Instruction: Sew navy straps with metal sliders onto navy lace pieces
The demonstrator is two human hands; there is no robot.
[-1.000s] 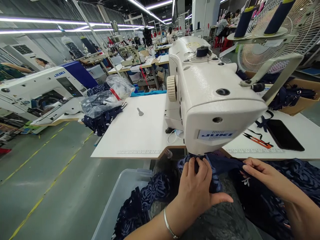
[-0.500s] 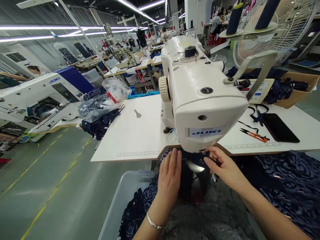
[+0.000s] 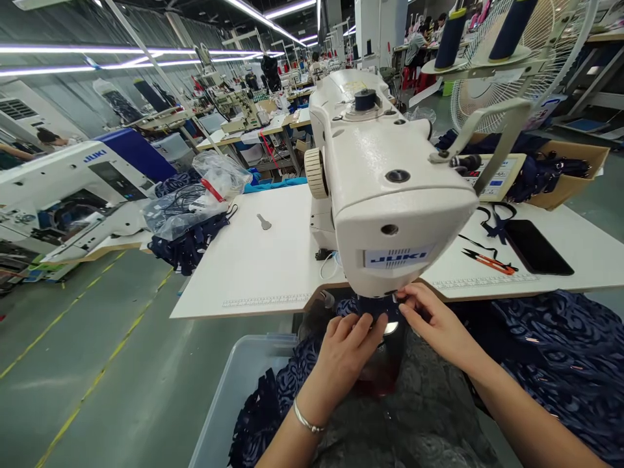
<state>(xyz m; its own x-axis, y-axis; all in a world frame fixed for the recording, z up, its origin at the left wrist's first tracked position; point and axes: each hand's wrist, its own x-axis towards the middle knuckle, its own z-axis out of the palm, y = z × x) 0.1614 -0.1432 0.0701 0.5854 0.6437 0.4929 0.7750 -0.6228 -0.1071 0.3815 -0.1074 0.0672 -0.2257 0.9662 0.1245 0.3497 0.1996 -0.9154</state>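
Left hand [image 3: 348,344] has its fingers bent, tips on the navy fabric [image 3: 373,308] under the sewing machine [image 3: 390,201]; right hand [image 3: 436,325] is half curled just beside it. Can't tell if either's really gripping. Orange snips [image 3: 492,262] and a phone [image 3: 539,247] sit right on the counter [image 3: 268,266].

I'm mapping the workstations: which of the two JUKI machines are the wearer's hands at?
The cream-white machine, centre: left hand and right hand are at its lower end. The blue-and-white machine stands apart at far left.
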